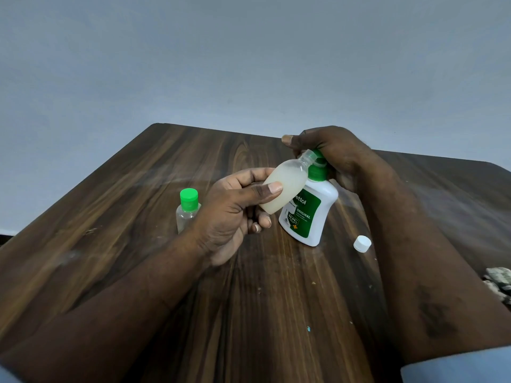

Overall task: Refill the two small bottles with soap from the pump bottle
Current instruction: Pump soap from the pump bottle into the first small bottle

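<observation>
Behind everything, one plain grey-blue wall (249, 64) fills the upper third of the frame. Below it, one dark wood-grain table (132, 194) spans the rest. Two bare forearms enter from the bottom corners; a pale blue sleeve (456, 366) shows at lower right.

Hands: two. The right hand (334, 150), right of centre, is curled over the green pump head of the pump bottle, thumb pointing left. The left hand (235, 211), at centre, pinches the first small bottle between thumb and fingers.

Pump bottle (309, 217): one, white with a green label, standing on the table directly below the right hand and leaning slightly.

Small bottles: two. The first small bottle (284, 186) is held tilted just right of the left hand, with its base in the fingers and its uncapped neck against the pump spout. Cloudy whitish liquid fills most of it. The second small bottle (185, 217) stands upright on the table just left of the left hand, partly hidden by the wrist. It is clear-bodied and closed with a green cap (189, 199).

Loose white cap (362, 243): one, lying on the table right of the pump bottle, not touching it.
</observation>
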### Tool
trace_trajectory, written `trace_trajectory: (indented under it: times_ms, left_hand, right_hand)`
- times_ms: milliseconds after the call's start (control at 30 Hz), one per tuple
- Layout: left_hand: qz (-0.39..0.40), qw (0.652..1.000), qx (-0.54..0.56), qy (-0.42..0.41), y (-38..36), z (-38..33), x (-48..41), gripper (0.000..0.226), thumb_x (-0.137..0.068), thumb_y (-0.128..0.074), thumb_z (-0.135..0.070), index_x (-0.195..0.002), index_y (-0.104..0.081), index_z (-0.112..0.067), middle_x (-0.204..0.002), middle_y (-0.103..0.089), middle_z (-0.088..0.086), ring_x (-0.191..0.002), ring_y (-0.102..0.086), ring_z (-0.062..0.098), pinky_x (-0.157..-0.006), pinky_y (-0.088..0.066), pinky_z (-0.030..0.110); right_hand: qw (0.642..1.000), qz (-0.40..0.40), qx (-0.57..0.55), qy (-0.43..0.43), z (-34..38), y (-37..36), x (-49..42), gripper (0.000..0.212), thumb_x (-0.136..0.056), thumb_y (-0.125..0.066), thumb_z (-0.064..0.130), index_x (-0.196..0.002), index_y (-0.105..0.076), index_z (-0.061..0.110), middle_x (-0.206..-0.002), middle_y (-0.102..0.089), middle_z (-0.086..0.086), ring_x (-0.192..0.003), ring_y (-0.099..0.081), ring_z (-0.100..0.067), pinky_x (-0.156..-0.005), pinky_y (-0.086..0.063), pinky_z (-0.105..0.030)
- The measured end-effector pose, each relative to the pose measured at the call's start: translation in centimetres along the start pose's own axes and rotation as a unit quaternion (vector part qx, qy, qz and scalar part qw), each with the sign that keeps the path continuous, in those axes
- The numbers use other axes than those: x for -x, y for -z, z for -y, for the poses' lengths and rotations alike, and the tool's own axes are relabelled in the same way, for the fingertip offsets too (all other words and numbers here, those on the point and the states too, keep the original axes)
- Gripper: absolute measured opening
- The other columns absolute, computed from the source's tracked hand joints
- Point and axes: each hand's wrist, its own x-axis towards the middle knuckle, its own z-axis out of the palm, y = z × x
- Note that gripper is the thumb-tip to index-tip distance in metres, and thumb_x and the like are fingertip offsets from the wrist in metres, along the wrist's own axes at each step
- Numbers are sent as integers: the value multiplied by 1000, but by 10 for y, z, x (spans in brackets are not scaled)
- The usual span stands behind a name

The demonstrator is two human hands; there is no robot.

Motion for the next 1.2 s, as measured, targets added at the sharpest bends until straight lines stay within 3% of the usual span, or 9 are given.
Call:
trace_trajectory:
  times_ms: [167,400,800,1200]
  left_hand:
    - [2,1000,-2,1,0,-1,0,39,-81,-70,-19,-118,-68,-7,-82,-71,9,-43,-51,11,-39,-34,17]
    - [-1,1000,-3,0,0,-1,0,41,-82,-70,-19,-120,-67,-5,-81,-71,8,-43,-51,10,-38,-34,17]
    - [-4,1000,2,-1,0,-1,0,41,-80,-70,-19,-119,-67,-6,-82,-70,11,-43,-51,10,-38,-34,17]
    - [-4,1000,2,0,-2,-1,0,43,-80,-70,-19,-120,-67,-4,-81,-70,9,-42,-51,10,-37,-33,17]
  right_hand:
    - [1000,2,6,12,3,2,1,31,-87,-82,36,-73,-64,14,-67,-63,2,-52,-56,-10,-55,-45,-24]
    - [1000,0,-5,0,1,-1,2,28,-85,-83,33,-73,-67,14,-71,-65,0,-63,-58,-16,-63,-48,-31]
    - [1000,-3,18,12,5,1,3,32,-89,-80,37,-73,-62,16,-70,-62,1,-60,-55,-14,-60,-44,-29]
    - [1000,-1,9,3,-1,0,0,29,-86,-83,36,-74,-68,14,-71,-66,-1,-65,-59,-18,-72,-49,-37]
